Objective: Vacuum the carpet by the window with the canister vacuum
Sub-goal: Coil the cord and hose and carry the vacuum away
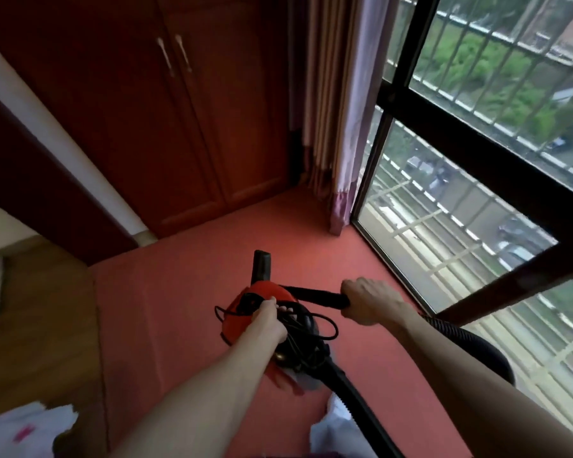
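A red and black canister vacuum (242, 304) hangs above the red carpet (186, 292), a black nozzle (261, 266) sticking up from its far end. My left hand (268, 320) is closed on the vacuum's top, where its black power cord (314, 320) lies in loops. My right hand (369, 304) grips the black hose wand (314, 295), which points left towards the vacuum. The ribbed black hose (470, 338) curves away behind my right forearm and passes under the canister.
A floor-to-ceiling window (476, 193) with a dark frame and outside bars runs along the right. A striped curtain (334, 127) hangs in the corner beside a wooden wardrobe (166, 127). Wooden floor (40, 325) borders the carpet at left. White cloth (331, 428) lies near the bottom.
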Demonstrator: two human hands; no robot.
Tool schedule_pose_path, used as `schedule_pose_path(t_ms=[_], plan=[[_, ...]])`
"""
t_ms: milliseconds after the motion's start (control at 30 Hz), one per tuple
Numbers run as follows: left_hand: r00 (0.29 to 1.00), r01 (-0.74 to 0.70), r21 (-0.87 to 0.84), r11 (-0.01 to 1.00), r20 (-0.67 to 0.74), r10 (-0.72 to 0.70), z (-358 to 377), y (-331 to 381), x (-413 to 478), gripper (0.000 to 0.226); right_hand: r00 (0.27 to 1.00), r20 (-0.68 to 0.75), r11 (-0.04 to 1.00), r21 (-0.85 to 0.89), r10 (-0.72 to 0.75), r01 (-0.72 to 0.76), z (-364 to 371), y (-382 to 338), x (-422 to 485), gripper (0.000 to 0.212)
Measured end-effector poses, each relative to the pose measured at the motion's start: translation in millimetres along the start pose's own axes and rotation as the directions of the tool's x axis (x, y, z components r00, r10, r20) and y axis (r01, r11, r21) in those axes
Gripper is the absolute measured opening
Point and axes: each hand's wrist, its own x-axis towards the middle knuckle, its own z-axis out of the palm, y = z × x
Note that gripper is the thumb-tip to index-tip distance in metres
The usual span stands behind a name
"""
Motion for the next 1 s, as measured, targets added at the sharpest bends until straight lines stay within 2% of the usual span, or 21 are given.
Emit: schedule_pose_path(t_ms=[100, 400, 600, 767, 900, 1000], plan=[[0.999, -0.023, -0.060, 0.998, -0.032, 0.021, 41, 15, -6, 0.039, 0.996, -0.002, 0.995, -0.045, -0.084, 0.084, -35, 30, 44, 0.033], [0.996, -0.077, -0.290, 0.954, 0.024, 0.087, 142, 73, -3, 0.044, 0.979, 0.057, 0.968, -0.149, -0.197, 0.204, -129, 80, 167, 0.026], [0.997, -0.074, -0.367, 0.927, -0.027, 0.068, 204, 125, 54, 0.037, 0.959, 0.126, 0.942, -0.194, -0.253, 0.273, -159, 93, 267, 0.029], [0.997, -0.060, -0.366, 0.929, -0.069, 0.037, 262, 172, 120, 0.033, 0.959, 0.165, 0.948, -0.186, -0.229, 0.258, -170, 113, 355, 0.032], [0.998, -0.049, -0.381, 0.923, -0.053, 0.031, 307, 208, 151, 0.035, 0.959, 0.194, 0.950, -0.197, -0.206, 0.244, -196, 132, 419, 0.038], [0.999, -0.017, -0.420, 0.907, -0.048, -0.004, 335, 237, 169, 0.033, 0.945, 0.224, 0.918, -0.265, -0.240, 0.296, -228, 127, 463, 0.040]])
